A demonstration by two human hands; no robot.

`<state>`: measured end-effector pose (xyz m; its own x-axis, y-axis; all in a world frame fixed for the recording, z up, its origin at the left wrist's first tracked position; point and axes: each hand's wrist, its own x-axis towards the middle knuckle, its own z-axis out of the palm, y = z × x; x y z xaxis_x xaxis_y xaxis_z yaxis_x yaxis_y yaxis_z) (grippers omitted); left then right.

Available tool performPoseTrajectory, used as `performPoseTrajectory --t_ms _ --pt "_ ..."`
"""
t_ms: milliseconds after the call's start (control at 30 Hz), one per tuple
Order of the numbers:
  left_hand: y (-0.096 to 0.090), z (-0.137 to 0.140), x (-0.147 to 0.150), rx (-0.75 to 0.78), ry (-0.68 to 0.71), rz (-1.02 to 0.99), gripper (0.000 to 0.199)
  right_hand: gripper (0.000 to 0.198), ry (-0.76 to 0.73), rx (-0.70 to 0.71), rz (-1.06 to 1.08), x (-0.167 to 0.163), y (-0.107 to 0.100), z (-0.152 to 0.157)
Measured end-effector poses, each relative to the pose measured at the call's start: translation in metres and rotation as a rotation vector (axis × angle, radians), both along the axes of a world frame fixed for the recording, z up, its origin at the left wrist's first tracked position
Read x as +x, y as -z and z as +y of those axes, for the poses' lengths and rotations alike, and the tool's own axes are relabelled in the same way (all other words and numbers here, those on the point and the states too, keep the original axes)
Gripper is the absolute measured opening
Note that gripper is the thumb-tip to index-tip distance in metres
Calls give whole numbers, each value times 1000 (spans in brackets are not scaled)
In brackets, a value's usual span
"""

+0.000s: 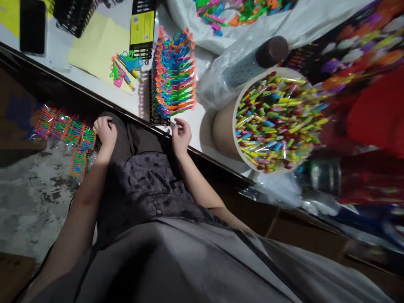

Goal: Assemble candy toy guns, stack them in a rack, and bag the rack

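Observation:
My left hand [106, 130] lies on my dark-trousered knee with its fingers loosely bent and apart, holding nothing. Beside it, at the left, hang or lie clear packs of bright plastic pieces [74, 131]. At the table's front edge is my right hand [182, 136], fingers bent, a gap between thumb and forefinger, nothing visible in it. Just beyond that hand, neat rows of bright plastic pieces with round orange ends [173, 75] stand in a black openwork basket [160, 120]. A small loose group of similar coloured pieces [126, 69] lies on yellow paper [97, 46].
Right of the basket, a round tub [225, 130] holds many small wrapped coloured sticks. Behind it lies a dark-capped bottle [271, 51] by clear plastic. A white sack [186, 25] of coloured pieces is at the back. A black phone [33, 27] lies far left.

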<state>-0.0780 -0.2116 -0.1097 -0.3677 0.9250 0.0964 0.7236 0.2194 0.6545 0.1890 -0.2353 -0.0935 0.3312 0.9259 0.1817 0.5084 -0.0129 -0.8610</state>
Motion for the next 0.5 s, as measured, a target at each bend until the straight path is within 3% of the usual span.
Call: performPoseTrajectory --t_ms 200,333,500 --pt "-29 12 81 196 319 -201 23 33 -74 1 179 9 10 40" --pt "-25 19 127 168 246 -384 32 33 -35 40 291 -2 9 44" --pt "-16 29 140 155 70 -504 34 28 1 84 360 -12 11 45"
